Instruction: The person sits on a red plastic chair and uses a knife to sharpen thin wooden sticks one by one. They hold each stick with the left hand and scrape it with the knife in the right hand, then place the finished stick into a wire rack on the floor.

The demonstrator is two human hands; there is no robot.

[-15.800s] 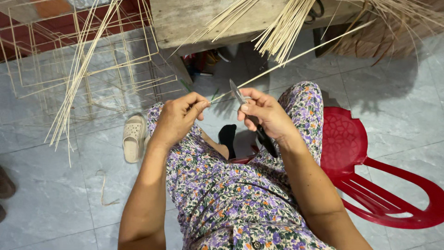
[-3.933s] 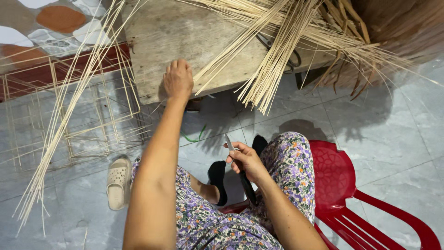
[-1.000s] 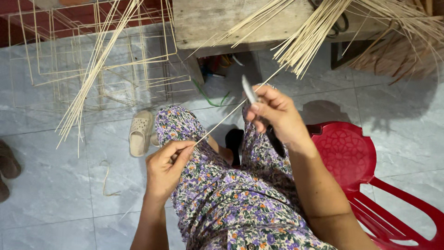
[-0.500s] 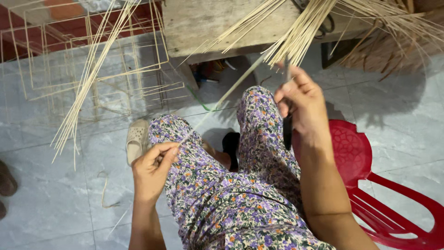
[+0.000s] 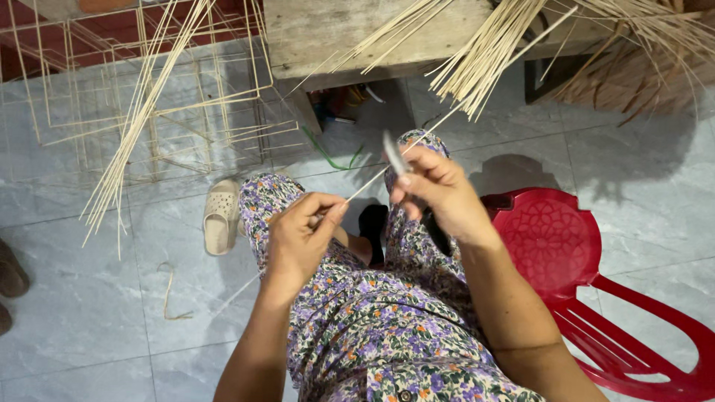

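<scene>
A grey tiled floor [image 5: 89, 313] fills the scene, with a worn wooden bench [image 5: 335, 37] at the far side carrying a loose bundle of bamboo sticks [image 5: 484, 52] whose ends hang over its near edge. To the far left stand thin stick frames [image 5: 149, 104], a further sheaf of sticks [image 5: 134, 141] leaning across them, and a red plastic chair [image 5: 566, 253] sits at the right. A pale slipper [image 5: 221, 217] lies on the tiles left of the person's floral-trousered lap [image 5: 372, 327]. Over that lap the left hand [image 5: 302, 238] is closed in a pinch on the near part of a single thin bamboo stick [image 5: 365, 186], which slants up and away toward the bench. The right hand [image 5: 439, 190] is wrapped around a small knife, its blade [image 5: 392, 152] pointing up and meeting the stick just beyond the left fingertips. Judging from this, the stick is being shaved or split; it goes best with the blade kept at a shallow angle, cutting away from the left fingers [image 5: 328, 212], the pinch held firm yet clear of the edge, and the stick drawn steadily so that it does not snap.
</scene>
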